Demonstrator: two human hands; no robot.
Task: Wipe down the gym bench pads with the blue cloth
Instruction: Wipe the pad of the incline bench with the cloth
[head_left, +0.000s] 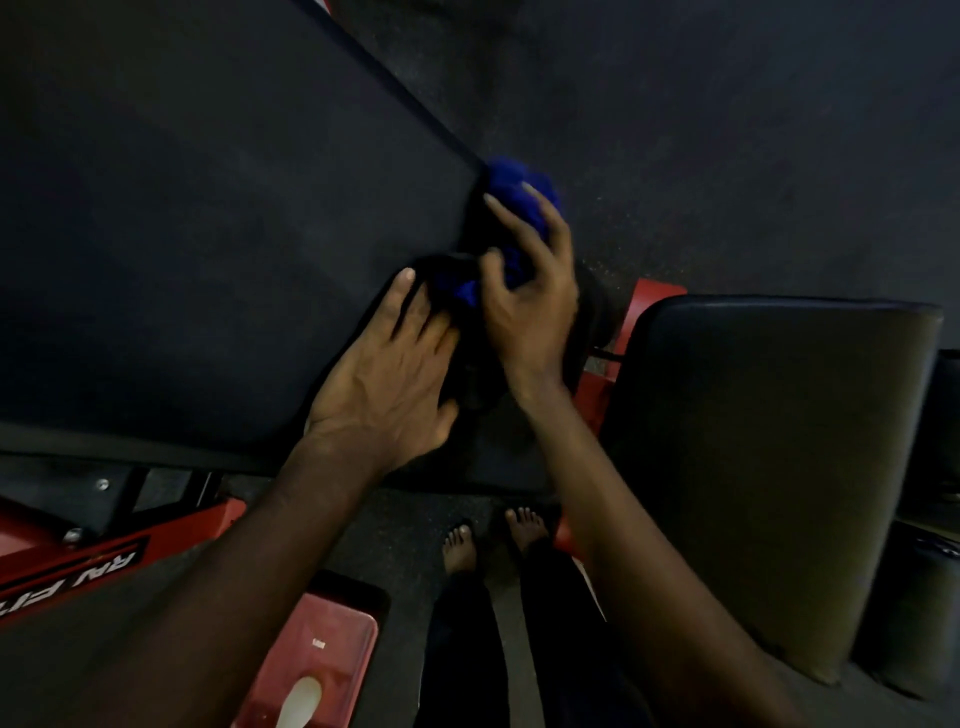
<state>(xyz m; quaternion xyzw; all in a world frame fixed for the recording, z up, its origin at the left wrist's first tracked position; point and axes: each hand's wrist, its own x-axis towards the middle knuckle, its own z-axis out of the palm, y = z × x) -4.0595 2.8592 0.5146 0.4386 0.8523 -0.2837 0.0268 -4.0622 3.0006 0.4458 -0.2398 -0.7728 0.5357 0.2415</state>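
Observation:
A large black bench pad (218, 234) fills the upper left of the head view. Its lower right corner meets a bunched blue cloth (511, 179). My right hand (530, 291) grips the cloth, fingers curled over it at the pad's edge. My left hand (389, 374) lies on the pad's corner just beside it, fingers stretched toward a blue fold of the cloth; whether they pinch it is unclear. A second black pad (769, 447) sits at the right.
The red bench frame (72, 571) runs along the lower left, with a red bracket (652, 304) between the two pads. A red plate (317, 660) lies on the dark rubber floor (727, 130). My bare feet (493, 540) stand beneath the hands.

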